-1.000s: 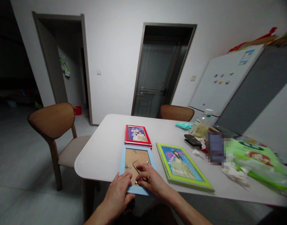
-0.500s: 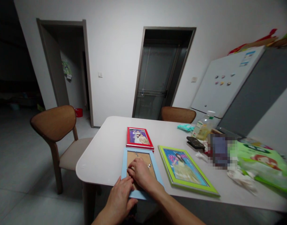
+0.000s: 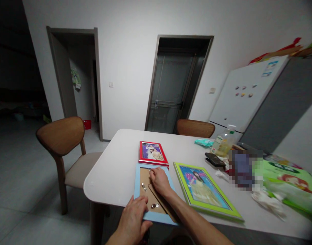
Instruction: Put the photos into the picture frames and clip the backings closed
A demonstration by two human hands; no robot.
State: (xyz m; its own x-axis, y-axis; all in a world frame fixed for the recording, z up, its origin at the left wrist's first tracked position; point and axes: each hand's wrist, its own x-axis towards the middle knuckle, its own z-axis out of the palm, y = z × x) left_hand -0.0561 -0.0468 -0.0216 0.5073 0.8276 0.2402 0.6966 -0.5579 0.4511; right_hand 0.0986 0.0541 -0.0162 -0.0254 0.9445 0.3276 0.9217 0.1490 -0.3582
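A light blue picture frame (image 3: pixel 137 190) lies face down on the white table (image 3: pixel 107 173), its brown backing board (image 3: pixel 145 199) facing up. My left hand (image 3: pixel 132 217) grips the frame's near edge. My right hand (image 3: pixel 159 182) rests on the board's far part, its fingertips pinching a small metal clip (image 3: pixel 150 169). Two more metal clips (image 3: pixel 144 186) sit on the board below it, and one (image 3: pixel 154 205) lies near the near edge. A brown cardboard stand flap (image 3: pixel 161 200) runs diagonally across the board under my right wrist.
A red picture frame (image 3: pixel 153 153) lies beyond the blue one, and a lime green picture frame (image 3: pixel 205 192) lies to its right. Farther right are a plastic bottle (image 3: pixel 224 143), a dark wallet (image 3: pixel 214 159), tissues and a green package (image 3: pixel 286 183). Wooden chairs stand around the table.
My right hand has moved from the middle of the backing board up to its far clip, uncovering the board and flap. The view has drifted slightly, and my left hand stays at the near edge.
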